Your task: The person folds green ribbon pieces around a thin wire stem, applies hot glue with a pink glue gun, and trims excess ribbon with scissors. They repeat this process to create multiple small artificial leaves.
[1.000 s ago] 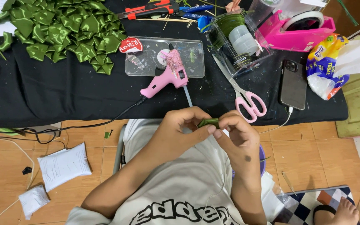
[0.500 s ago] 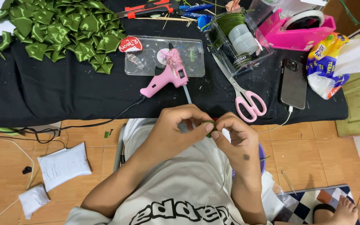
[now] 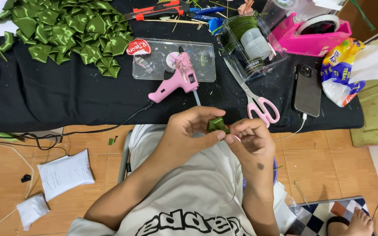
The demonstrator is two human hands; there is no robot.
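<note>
Just off the desk's [image 3: 66, 105] near edge, over my lap, I have both hands together on a small folded green ribbon piece [image 3: 217, 125]. My left hand [image 3: 189, 133] curls around it, thumb under and fingers over; my right hand [image 3: 250, 140] meets it from the other side, fingertips pinching at the piece's edge — both clamped on the same ribbon, held in the air clear of the black cloth.

On the desk just beyond my hands lies a pink glue gun [image 3: 176, 81], its nozzle end resting on a clear plastic tray [image 3: 154, 65], its cord trailing off the near edge. Pink-handled scissors [image 3: 254, 98] lie to its right, tips pointing toward the far edge, with a dark phone [image 3: 308, 89] beside them. At the far left corner sits a heap of finished green ribbon folds [image 3: 71, 32] — at the far right, a pink tape dispenser [image 3: 311, 32].
</note>
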